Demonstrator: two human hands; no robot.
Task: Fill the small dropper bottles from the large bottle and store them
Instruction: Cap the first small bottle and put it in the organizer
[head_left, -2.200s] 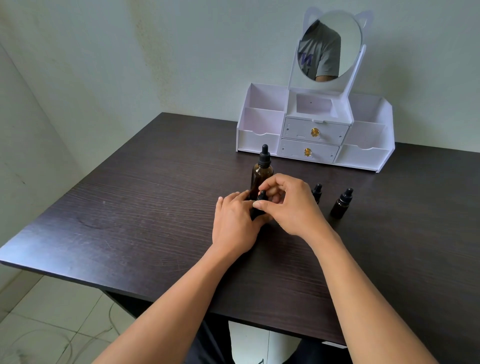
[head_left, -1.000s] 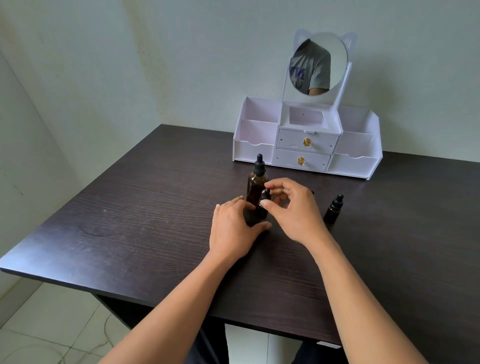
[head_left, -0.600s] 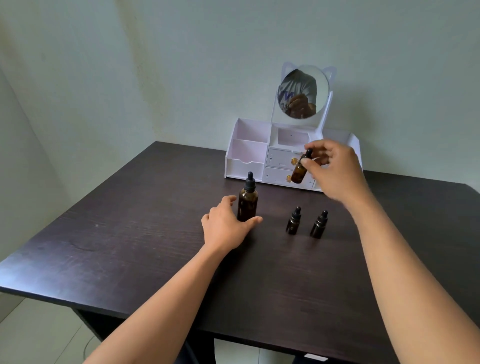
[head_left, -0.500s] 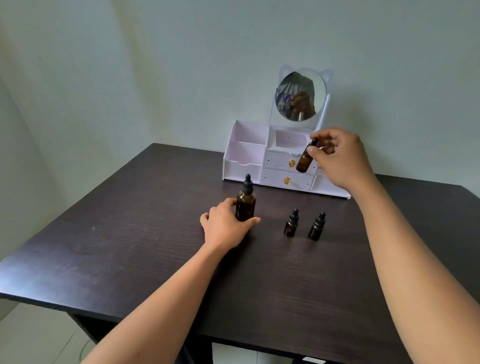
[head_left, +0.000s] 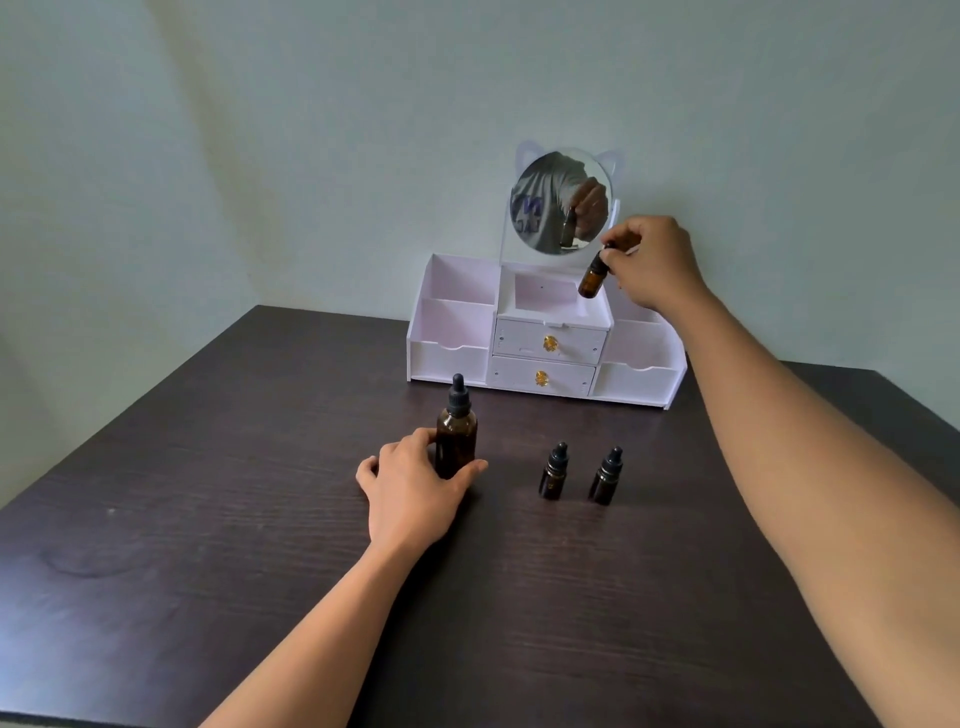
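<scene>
My right hand (head_left: 647, 262) pinches the black cap of a small amber dropper bottle (head_left: 592, 278) and holds it in the air over the upper middle compartment of the white organizer (head_left: 452, 358). The bottle hangs slightly tilted. My left hand (head_left: 415, 486) rests on the table with thumb and fingers around the base of the large amber dropper bottle (head_left: 456, 431), which stands upright with its cap on. Two more small dropper bottles (head_left: 554, 472) (head_left: 607, 476) stand side by side to the right of it.
The organizer stands against the wall at the back of the dark wooden table (head_left: 208, 519), with two shut drawers with gold knobs (head_left: 549, 343) and open side compartments. A round cat-eared mirror (head_left: 561, 202) rises from its top. The table's right edge lies past my right arm.
My right hand lifted one small bottle off the table by the large bottle and carried it up and back to above the organizer. My left hand stayed by the large bottle.
</scene>
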